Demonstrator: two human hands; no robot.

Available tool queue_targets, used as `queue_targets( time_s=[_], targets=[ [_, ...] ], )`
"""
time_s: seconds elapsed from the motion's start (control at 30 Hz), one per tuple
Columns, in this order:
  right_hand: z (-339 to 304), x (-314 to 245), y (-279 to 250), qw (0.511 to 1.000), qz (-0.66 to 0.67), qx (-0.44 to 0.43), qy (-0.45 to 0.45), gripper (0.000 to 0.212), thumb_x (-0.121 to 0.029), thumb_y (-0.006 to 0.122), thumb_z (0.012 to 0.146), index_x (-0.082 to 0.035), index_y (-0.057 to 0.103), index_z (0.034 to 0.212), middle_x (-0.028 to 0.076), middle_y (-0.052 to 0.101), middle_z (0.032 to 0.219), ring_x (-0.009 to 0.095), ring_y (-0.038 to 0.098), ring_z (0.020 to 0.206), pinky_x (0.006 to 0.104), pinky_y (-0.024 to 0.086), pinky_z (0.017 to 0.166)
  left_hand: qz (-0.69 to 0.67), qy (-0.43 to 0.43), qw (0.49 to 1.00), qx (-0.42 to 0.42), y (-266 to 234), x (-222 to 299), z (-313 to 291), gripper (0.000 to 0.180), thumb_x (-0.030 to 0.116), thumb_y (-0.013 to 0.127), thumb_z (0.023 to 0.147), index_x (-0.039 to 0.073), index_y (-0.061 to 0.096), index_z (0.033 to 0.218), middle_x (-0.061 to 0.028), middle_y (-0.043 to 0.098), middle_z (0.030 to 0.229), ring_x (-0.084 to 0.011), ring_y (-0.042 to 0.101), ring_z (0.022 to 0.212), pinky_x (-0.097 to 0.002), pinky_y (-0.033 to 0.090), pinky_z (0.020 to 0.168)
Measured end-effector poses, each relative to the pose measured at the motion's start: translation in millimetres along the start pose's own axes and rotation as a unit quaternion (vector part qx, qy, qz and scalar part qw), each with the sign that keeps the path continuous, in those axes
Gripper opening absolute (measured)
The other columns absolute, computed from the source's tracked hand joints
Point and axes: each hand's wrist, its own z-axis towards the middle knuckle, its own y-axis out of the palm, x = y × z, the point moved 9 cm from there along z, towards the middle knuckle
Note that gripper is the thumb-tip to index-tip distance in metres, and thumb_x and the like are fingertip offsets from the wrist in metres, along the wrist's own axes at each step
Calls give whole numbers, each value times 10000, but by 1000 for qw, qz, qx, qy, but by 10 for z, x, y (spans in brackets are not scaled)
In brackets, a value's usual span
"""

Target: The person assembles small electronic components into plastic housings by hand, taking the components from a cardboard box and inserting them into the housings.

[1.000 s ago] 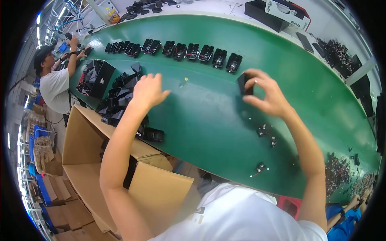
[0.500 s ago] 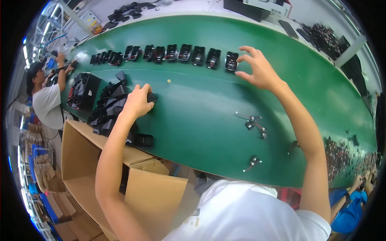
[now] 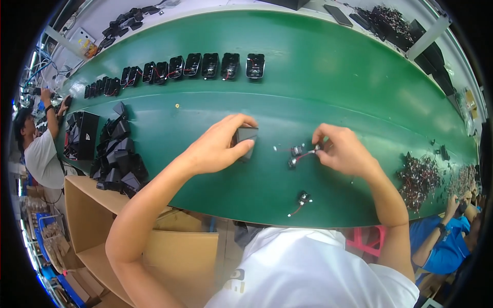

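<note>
My left hand [image 3: 215,146] is closed around a black plastic housing [image 3: 247,135] over the middle of the green table. Thumb and fingers wrap it, hiding its far side. To the right, my right hand [image 3: 343,149] pinches the end of a small wired component [image 3: 295,161], whose thin leads lie on the table. Another little part [image 3: 297,150] with wires is right beside it. Nearer to me is a separate wired part [image 3: 304,198]. A row of open black housings [image 3: 255,66] with red wires inside stretches leftward along the table's far half.
Black housings [image 3: 122,149] are heaped at the left, by a black box [image 3: 92,134] and an open cardboard carton [image 3: 84,205]. A pile of wired parts [image 3: 420,177] lies at the right. Co-workers, one in a white shirt [image 3: 42,159], another in blue [image 3: 446,245], sit at either end.
My left hand has moved right, away from the heap, carrying the housing. My right hand has left the row's end, come down to the wired parts and closed on one. The view has shifted right.
</note>
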Motion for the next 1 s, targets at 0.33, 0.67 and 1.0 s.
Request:
queue_targets(
  time_s=[0.33,0.67,1.0],
  targets=[
    [-11,-96,-281,985,96,88,-115,232,34,679,840,-19,636,1062,69,693,990,171,692,872,281,563,758,-377,6,924,-66,328,194,-5,551,203,686,954,26,452,1420,-139,541,1347,-211,586,1194,-379,482,1031],
    [-22,-545,-193,940,321,55,-107,191,25,749,817,-5,606,940,119,699,1010,150,658,889,293,546,801,-530,26,840,-112,434,360,-43,608,181,687,951,47,396,1469,-134,488,1392,-242,538,1273,-436,497,1044],
    [-95,-1093,-186,938,209,82,-266,196,14,749,750,-20,607,880,115,693,909,177,642,778,278,499,704,-549,43,823,-139,346,438,-98,652,221,663,911,52,393,1480,-109,505,1335,-219,538,1244,-415,473,1031]
  ],
)
